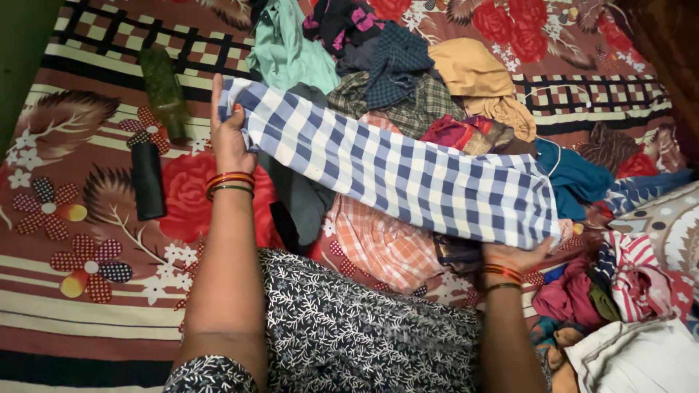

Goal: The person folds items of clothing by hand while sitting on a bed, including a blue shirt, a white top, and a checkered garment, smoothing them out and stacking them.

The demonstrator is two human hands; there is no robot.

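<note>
A blue and white checked cloth [393, 171] is stretched out above a pile of clothes, folded into a long band. My left hand [229, 131] grips its left end, with red and green bangles on the wrist. Under the cloth's right end sits my right hand [513, 255], fingers mostly hidden beneath the fabric, also wearing bangles. Below the cloth lies an orange checked garment [378, 244].
A heap of mixed clothes [408, 80] covers the bed's far side and right. A floral bedspread [80, 218] lies beneath. A green bottle [164, 91] and a dark cylinder [148, 178] lie at left. My patterned dark dress [349, 327] fills the near middle.
</note>
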